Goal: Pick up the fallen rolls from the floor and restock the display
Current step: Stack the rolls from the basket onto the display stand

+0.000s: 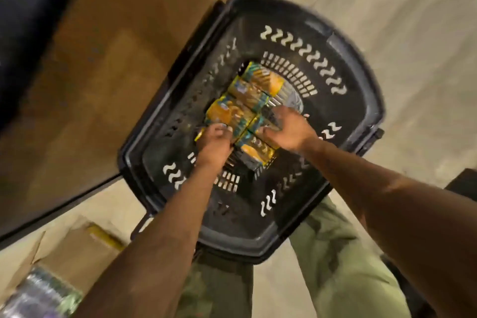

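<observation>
A black plastic shopping basket stands on the floor in front of me. Several yellow-and-teal wrapped rolls lie side by side on its bottom. My left hand reaches in and grips the near end of one roll at the pile's left. My right hand is curled over another roll at the near right of the pile. The frame is blurred, so finger detail is unclear.
A brown display base with a dark edge runs along the left. A cardboard box with foil-wrapped goods sits at the lower left. My legs in green trousers are below the basket. Pale floor spreads to the right.
</observation>
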Demonstrator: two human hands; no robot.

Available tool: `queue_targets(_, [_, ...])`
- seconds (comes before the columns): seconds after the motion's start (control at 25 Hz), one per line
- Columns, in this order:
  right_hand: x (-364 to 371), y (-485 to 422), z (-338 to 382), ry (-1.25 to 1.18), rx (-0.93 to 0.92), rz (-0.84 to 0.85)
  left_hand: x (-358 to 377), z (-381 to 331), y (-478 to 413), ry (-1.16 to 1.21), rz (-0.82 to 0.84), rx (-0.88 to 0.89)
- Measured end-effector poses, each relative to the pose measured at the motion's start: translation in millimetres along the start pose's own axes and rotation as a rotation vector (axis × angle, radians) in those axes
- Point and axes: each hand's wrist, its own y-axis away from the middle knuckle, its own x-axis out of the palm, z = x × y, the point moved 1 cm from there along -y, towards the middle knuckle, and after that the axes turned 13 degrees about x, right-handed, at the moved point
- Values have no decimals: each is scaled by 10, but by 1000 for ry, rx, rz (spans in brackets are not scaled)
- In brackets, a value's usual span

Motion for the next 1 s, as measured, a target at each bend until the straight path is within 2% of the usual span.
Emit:
queue_targets(0.16, [642,-851,-324,-52,108,76,461,619,-880,44,-194,-70])
queue_targets(0.28, [1016,-1330,-477,31,144,124,642,850,-1211,166,-398,-150])
queue_targets(0.44, [1197,-1561,-491,134,147,68,863,1014,-1434,336,-435,-140])
queue_targets(0.52, [1194,-1602,-466,153,135,50,842,989,-1403,306,-444,-138])
queue_targets(0.64, [991,-1347,-341,100,166,83,696,904,-1110,291,-421,-120])
queue_targets(0.8, [363,-495,-143,-112,176,85,341,598,-389,304,-406,-64])
queue_targets(1.0, [-704,1054,223,-457,127,-36,-355,-560,884,222,-280,-28])
